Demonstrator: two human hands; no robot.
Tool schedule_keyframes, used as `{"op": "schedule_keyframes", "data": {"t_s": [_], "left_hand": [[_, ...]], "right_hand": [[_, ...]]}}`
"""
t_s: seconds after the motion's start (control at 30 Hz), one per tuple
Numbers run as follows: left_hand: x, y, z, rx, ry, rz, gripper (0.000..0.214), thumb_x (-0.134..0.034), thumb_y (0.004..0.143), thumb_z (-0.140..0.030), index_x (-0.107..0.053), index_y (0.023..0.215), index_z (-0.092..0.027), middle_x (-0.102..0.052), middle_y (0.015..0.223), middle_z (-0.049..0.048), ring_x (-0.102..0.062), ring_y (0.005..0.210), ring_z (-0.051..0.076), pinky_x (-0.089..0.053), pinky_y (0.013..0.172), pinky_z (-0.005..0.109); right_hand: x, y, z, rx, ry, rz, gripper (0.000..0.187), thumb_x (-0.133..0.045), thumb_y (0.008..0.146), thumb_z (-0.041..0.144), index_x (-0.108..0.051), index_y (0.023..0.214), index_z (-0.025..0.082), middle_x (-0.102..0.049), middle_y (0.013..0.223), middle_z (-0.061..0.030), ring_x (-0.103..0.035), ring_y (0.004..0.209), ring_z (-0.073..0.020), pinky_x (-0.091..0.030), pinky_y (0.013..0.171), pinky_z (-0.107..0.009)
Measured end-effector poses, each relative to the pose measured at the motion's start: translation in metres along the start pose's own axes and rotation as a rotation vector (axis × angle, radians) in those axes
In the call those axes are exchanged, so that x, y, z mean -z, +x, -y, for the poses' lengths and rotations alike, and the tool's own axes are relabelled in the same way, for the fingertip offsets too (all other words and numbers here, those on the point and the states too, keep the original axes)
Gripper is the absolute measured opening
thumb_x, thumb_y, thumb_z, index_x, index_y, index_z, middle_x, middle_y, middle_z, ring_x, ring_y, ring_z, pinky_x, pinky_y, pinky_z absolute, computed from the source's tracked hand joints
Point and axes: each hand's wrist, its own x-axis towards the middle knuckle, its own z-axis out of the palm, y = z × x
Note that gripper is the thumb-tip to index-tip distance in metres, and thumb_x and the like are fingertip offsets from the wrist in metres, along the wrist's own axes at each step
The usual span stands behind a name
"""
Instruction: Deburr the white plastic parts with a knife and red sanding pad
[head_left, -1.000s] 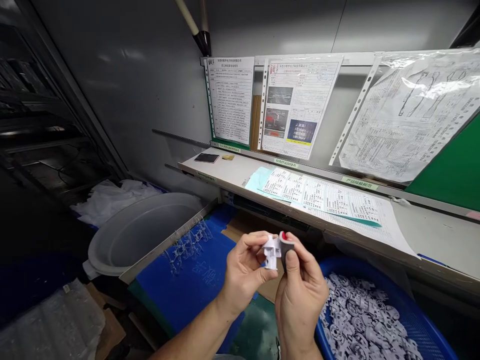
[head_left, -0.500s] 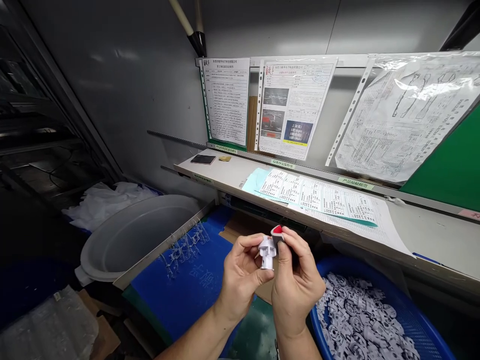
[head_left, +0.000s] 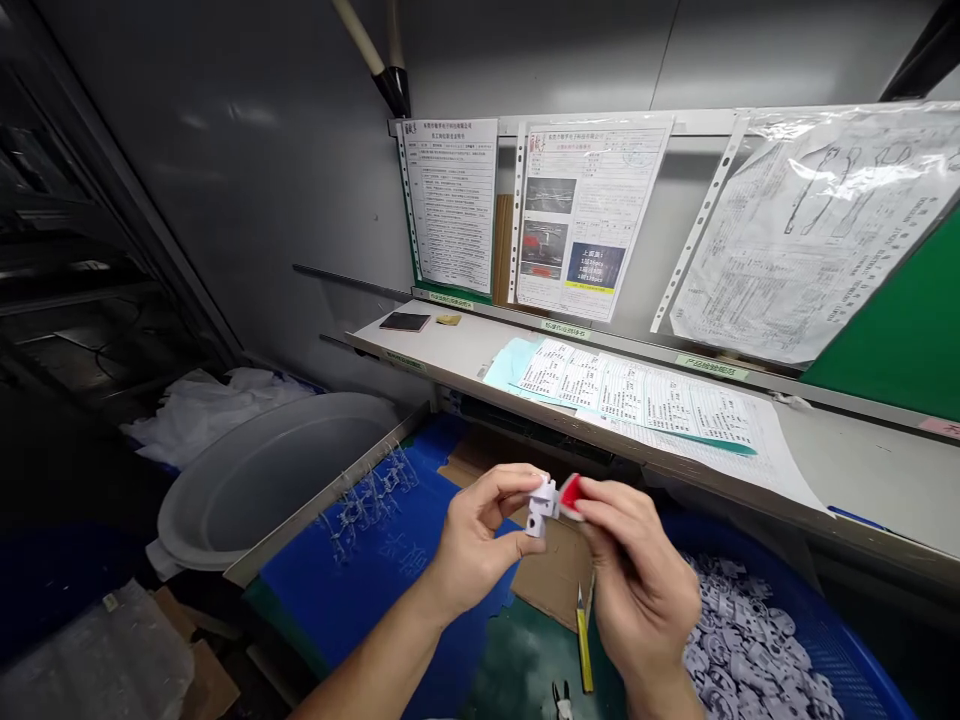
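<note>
My left hand (head_left: 480, 545) pinches a small white plastic part (head_left: 537, 508) between thumb and fingertips. The part is held upright and has a round hole low on its side. Just to the right, my right hand (head_left: 641, 570) grips a folded piece of sandpaper (head_left: 571, 496), red on the face toward me with a pale edge. The sandpaper is right beside the white part; whether they touch I cannot tell. Below the hands, a yellow craft knife (head_left: 583, 640) and the tips of cutting pliers (head_left: 562, 700) lie on the green work surface (head_left: 517, 655).
A blue basket (head_left: 855, 640) full of white plastic parts stands on the right. Clear plastic sprues (head_left: 367, 505) lie on a blue sheet (head_left: 337, 600). Cardboard (head_left: 551, 570) lies behind the hands, below a shelf (head_left: 465, 355) with papers (head_left: 637, 395). A grey tub (head_left: 277, 470) is at left.
My right hand has moved right and down with the sandpaper, turning its red face into view. The white part has turned slightly in my left hand. The knife and pliers have come into view.
</note>
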Motion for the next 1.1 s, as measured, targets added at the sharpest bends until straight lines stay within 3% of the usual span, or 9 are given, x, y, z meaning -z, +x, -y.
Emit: {"op": "schedule_keyframes", "data": {"t_s": [0.1,0.17,0.23,0.33,0.43,0.53,0.67,0.8,1.1], "left_hand": [[0.005,-0.003,-0.003,0.058,-0.018,0.081,0.048,-0.087,0.062,-0.007,-0.074,0.105,-0.021,-0.068,0.113,0.0083,-0.065,0.108,0.024,-0.052,0.092,0.031],[0.009,-0.005,-0.006,0.091,-0.116,0.069,0.05,-0.089,0.061,-0.013,-0.073,0.107,-0.021,-0.069,0.112,0.0084,-0.066,0.105,0.024,-0.053,0.09,0.03],[0.01,-0.005,-0.01,0.109,-0.2,0.031,0.051,-0.091,0.061,-0.018,-0.072,0.108,-0.02,-0.07,0.111,0.009,-0.066,0.106,0.024,-0.052,0.091,0.03],[0.009,-0.004,-0.012,0.144,-0.291,-0.007,0.054,-0.09,0.064,-0.025,-0.07,0.114,-0.022,-0.068,0.116,0.0091,-0.063,0.113,0.028,-0.048,0.099,0.036],[0.006,-0.004,-0.009,0.199,-0.347,-0.007,0.061,-0.087,0.068,-0.027,-0.064,0.124,-0.027,-0.065,0.121,0.0078,-0.06,0.119,0.028,-0.044,0.105,0.039],[0.004,-0.005,-0.005,0.197,-0.304,0.001,0.055,-0.086,0.069,-0.028,-0.067,0.12,-0.025,-0.064,0.121,0.0087,-0.058,0.121,0.027,-0.041,0.107,0.038],[0.0,-0.009,-0.001,0.162,-0.254,-0.021,0.051,-0.088,0.066,-0.033,-0.071,0.113,-0.022,-0.061,0.127,0.0093,-0.058,0.119,0.027,-0.043,0.104,0.034],[-0.01,-0.015,0.001,0.21,-0.266,-0.029,0.053,-0.088,0.065,-0.032,-0.071,0.114,-0.02,-0.067,0.112,0.0094,-0.061,0.105,0.023,-0.048,0.093,0.03],[-0.016,-0.026,-0.01,0.269,-0.356,-0.133,0.044,-0.085,0.069,-0.031,-0.071,0.11,-0.018,-0.069,0.102,0.0076,-0.063,0.09,0.017,-0.049,0.085,0.024]], "right_hand": [[0.027,0.021,-0.013,0.192,-0.004,0.376,0.038,-0.051,0.088,-0.001,-0.066,0.117,0.018,-0.068,0.118,-0.011,-0.06,0.108,-0.023,-0.054,0.088,-0.041],[0.039,0.021,-0.028,0.195,-0.1,0.448,0.036,-0.049,0.089,0.0,-0.066,0.115,0.019,-0.069,0.116,-0.0104,-0.06,0.107,-0.023,-0.055,0.086,-0.041],[0.045,0.012,-0.042,0.126,-0.2,0.402,0.03,-0.051,0.091,0.005,-0.069,0.108,0.02,-0.071,0.111,-0.0089,-0.062,0.104,-0.023,-0.056,0.084,-0.04],[0.041,-0.007,-0.048,-0.057,-0.201,0.173,0.019,-0.056,0.092,0.015,-0.07,0.103,0.022,-0.071,0.111,-0.0086,-0.064,0.104,-0.0239,-0.055,0.088,-0.042],[0.024,-0.025,-0.038,-0.267,-0.117,-0.019,0.021,-0.058,0.093,0.024,-0.069,0.11,0.022,-0.067,0.121,-0.0102,-0.063,0.113,-0.0258,-0.054,0.092,-0.044],[0.008,-0.039,-0.025,-0.357,-0.079,-0.052,0.031,-0.05,0.097,0.029,-0.064,0.124,0.023,-0.063,0.131,-0.0103,-0.06,0.121,-0.0262,-0.053,0.097,-0.045],[-0.009,-0.043,-0.01,-0.199,-0.129,-0.054,0.041,-0.04,0.1,0.028,-0.053,0.139,0.02,-0.053,0.142,-0.0127,-0.049,0.132,-0.0294,-0.046,0.105,-0.054],[-0.028,-0.025,0.001,0.033,-0.136,0.018,0.048,-0.041,0.099,0.02,-0.043,0.147,0.019,-0.051,0.144,-0.0133,-0.045,0.135,-0.0289,-0.046,0.105,-0.053],[-0.042,-0.022,0.009,-0.008,-0.148,-0.015,0.048,-0.041,0.098,0.015,-0.044,0.146,0.018,-0.052,0.144,-0.0132,-0.045,0.135,-0.0283,-0.048,0.103,-0.053]]}}
